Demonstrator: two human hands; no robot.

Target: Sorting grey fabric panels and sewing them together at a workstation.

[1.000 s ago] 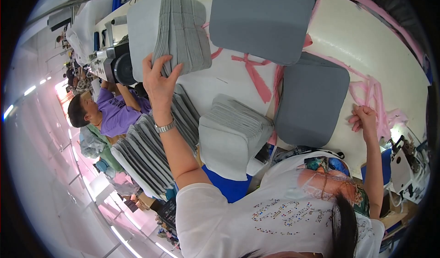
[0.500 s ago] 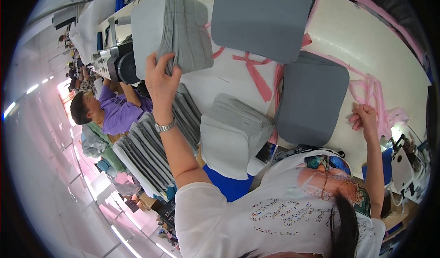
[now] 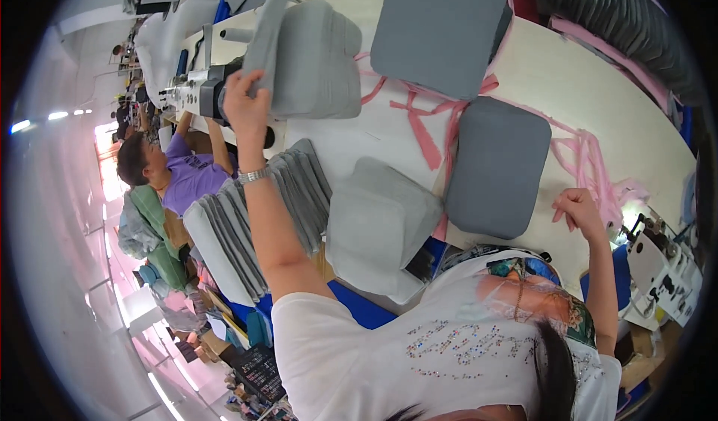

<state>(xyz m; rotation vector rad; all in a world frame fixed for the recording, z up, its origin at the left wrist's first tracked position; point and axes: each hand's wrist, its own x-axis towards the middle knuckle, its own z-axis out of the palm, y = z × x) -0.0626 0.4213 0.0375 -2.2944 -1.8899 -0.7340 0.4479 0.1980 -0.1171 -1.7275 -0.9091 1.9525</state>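
Stack of soft, pale grey, round-cornered cloth pieces (image 3: pixel 381 226) close to the white shirt with shiny dots (image 3: pixel 329 354), maybe for easy reach. Right hand (image 3: pixel 578 211) loosely curled over the smooth cream table (image 3: pixel 598 84), with nothing in the fingers to see; cannot tell whether touching the top. Just beside, thin pink cloth strips (image 3: pixel 589 163), and left of those a flat dark grey, round-cornered piece (image 3: pixel 497 170). Farther off, left hand (image 3: pixel 248 107) with fingers bent round the low end of a long pale grey cloth slab (image 3: pixel 268 40), likely to stop any flopping. Right next to that slab, a thick pale grey bundle (image 3: pixel 325 66), packed tight, perhaps for support. Beyond, a black and white machine (image 3: pixel 200 92) and a person in a purple shirt (image 3: pixel 196 170).
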